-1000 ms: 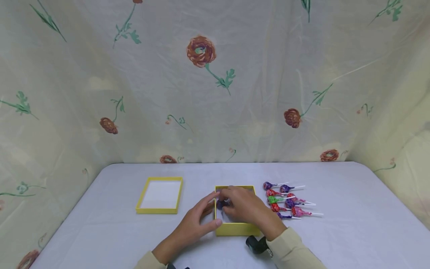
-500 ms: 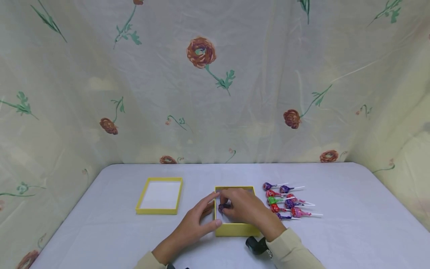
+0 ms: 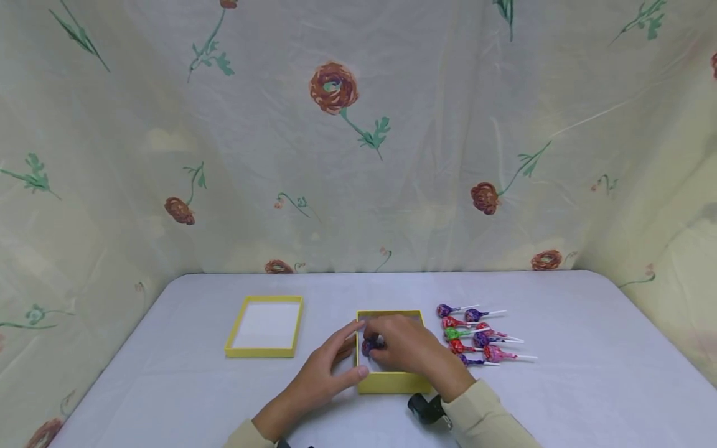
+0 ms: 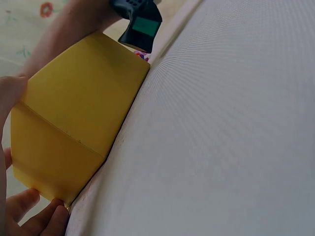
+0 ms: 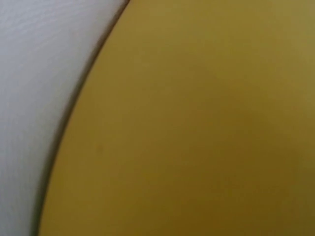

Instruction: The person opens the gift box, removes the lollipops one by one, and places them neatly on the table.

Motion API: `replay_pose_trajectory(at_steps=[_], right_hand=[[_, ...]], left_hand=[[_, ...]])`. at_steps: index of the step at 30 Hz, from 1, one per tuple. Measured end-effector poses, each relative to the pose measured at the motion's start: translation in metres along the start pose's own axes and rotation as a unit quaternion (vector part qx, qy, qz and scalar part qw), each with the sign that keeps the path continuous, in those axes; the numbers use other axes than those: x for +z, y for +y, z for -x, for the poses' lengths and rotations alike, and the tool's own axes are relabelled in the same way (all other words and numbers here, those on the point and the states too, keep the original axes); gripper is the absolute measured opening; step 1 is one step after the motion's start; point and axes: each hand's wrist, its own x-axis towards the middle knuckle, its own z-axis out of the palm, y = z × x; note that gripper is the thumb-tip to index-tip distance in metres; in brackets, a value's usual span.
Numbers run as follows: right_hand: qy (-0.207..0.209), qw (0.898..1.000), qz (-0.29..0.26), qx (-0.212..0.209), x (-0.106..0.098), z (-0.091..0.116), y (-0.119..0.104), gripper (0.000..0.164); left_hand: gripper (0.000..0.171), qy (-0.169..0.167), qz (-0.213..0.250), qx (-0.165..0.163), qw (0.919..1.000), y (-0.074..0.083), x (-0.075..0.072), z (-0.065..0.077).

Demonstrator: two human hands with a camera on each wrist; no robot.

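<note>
A yellow box (image 3: 394,383) with a pale inside stands on the table. My left hand (image 3: 327,367) holds its left side, with the thumb at the near corner and the fingers reaching to the back. In the left wrist view, fingertips (image 4: 30,196) press the yellow outer wall. My right hand (image 3: 406,343) reaches down inside the box and pinches a lollipop in a dark purple wrapper (image 3: 368,347). Its stick is hidden by the hand. The box's outer side (image 5: 197,123) fills most of the right wrist view.
Left of the box lies a shallow yellow lid (image 3: 260,353), its white inside up. Several wrapped lollipops (image 3: 476,335), red, purple, pink and green, lie at the right with sticks pointing right. A flowered cloth (image 3: 426,236) rises behind the white table (image 3: 168,386).
The purple lollipop in my right fingers has shifted and turned slightly inside the box. My left hand stays on the box's side; the lid and the other lollipops lie as before.
</note>
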Motion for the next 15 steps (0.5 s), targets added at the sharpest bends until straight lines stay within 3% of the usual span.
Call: replay_pose_trajectory(at_steps=[15], right_hand=[[0.028, 0.999, -0.007, -0.014, -0.011, 0.002, -0.005, 0.024]], left_hand=[[0.068, -0.003, 0.0, -0.017, 0.9998, 0.0, -0.001, 0.0]])
